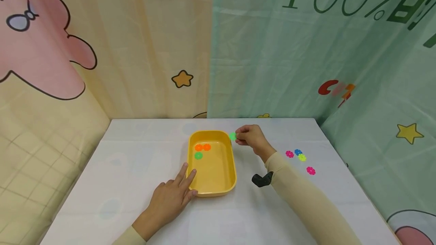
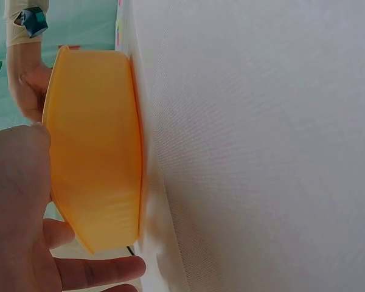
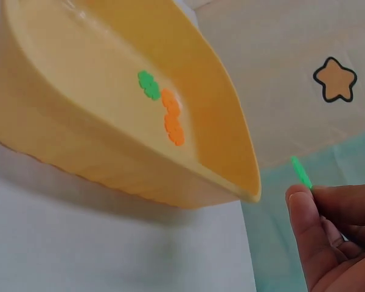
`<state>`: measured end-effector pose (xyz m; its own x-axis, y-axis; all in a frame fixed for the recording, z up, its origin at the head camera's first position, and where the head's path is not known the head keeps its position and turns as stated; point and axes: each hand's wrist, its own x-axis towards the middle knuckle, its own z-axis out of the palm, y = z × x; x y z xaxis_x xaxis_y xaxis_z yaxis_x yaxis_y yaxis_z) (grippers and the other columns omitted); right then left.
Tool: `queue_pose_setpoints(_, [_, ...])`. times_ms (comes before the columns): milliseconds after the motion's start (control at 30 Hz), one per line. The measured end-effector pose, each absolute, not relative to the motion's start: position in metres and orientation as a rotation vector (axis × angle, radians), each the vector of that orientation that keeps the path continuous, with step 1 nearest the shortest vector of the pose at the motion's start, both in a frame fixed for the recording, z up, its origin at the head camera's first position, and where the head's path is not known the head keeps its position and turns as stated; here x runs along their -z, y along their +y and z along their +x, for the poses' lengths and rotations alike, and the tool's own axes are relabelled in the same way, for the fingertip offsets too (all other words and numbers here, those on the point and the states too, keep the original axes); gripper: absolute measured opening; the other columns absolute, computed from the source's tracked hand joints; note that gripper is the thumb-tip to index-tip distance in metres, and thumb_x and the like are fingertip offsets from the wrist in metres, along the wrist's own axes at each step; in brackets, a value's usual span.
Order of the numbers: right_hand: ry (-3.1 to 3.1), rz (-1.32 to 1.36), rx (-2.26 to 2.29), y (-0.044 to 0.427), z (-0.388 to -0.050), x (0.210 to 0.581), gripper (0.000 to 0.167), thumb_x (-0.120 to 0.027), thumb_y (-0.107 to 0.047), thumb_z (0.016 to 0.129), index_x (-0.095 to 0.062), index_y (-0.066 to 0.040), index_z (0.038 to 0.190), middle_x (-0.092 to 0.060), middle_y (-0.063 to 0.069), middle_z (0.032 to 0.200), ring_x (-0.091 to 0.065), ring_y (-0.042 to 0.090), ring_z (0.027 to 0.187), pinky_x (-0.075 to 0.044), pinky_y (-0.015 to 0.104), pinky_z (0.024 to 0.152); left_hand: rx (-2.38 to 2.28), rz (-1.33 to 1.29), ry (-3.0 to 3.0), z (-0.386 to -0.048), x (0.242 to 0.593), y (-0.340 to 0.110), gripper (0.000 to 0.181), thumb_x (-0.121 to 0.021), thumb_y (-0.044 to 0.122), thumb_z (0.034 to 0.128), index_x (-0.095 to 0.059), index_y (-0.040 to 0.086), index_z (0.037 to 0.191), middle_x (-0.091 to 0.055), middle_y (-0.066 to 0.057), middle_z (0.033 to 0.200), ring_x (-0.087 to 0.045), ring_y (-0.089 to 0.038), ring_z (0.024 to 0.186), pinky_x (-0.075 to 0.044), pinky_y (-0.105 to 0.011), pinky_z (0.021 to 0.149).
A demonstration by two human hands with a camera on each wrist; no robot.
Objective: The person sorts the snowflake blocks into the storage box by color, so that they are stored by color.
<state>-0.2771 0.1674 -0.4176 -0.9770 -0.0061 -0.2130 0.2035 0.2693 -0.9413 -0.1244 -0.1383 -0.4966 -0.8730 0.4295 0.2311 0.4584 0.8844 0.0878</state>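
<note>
Pinching green disc (image 1: 232, 136) in right hand (image 1: 252, 138), left hand (image 1: 170, 199) splayed at tray (image 1: 215, 173), "100%" backdrop (image 1: 269, 56)

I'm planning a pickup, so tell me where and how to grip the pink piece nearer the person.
Pinch the pink piece by opposite rim edges, probably best from above: it looks thin and lies flat on the table, with nothing touching it.

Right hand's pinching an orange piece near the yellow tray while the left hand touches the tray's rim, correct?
Colour's wrong: the right hand pinches a green piece near the yellow tray, as the right wrist view shows; the rest stands.
</note>
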Motion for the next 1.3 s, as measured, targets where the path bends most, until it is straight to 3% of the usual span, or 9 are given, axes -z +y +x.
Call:
queue_pose_setpoints(300, [2.364,0.168,1.796,0.14,-0.284,0.412,0.011,-0.066,0.0,0.097,-0.069,0.005,0.107,-0.07,0.015,0.097,-0.069,0.014,0.07,-0.06,0.026,0.071,0.211,-0.681,-2.831,-0.124,0.498,-0.14,0.065,-0.047,0.059,0.1026,-0.044,0.023,0.156,-0.035,-0.012,0.163,-0.07,-0.026,0.084,-0.051,-0.038,0.064])
queue_pose_setpoints(900, [2.388,0.119,1.771,0.1,-0.289,0.42,0.005,-0.067,0.004,0.095,-0.071,0.005,0.099,-0.069,0.017,0.095,-0.068,0.017,0.068,-0.061,0.03,0.07,0.226,-0.687,-2.828,-0.126,0.496,-0.14,0.064,-0.048,0.058,0.1026,-0.045,0.022,0.156,-0.035,-0.012,0.163,-0.07,-0.026,0.085,-0.051,-0.039,0.063])
queue_pose_setpoints(1133, [2.387,0.131,1.761,0.09,-0.29,0.426,0.004,-0.068,0.004,0.094,-0.07,0.007,0.097,-0.068,0.014,0.085,-0.066,0.016,0.063,-0.059,0.026,0.063,0.235,-0.686,-2.838,-0.126,0.495,-0.139,0.064,-0.047,0.059,0.1027,-0.045,0.022,0.155,-0.035,-0.012,0.163,-0.071,-0.027,0.086,-0.052,-0.04,0.064])
queue_pose_setpoints(1300, [2.407,0.123,1.722,0.082,-0.291,0.432,0.004,-0.067,0.005,0.094,-0.069,0.004,0.091,-0.066,0.013,0.082,-0.064,0.015,0.061,-0.061,0.032,0.067,0.232,-0.679,-2.858,-0.125,0.493,-0.139,0.064,-0.047,0.059,0.1027,-0.045,0.023,0.156,-0.035,-0.012,0.163,-0.071,-0.027,0.087,-0.051,-0.04,0.064])
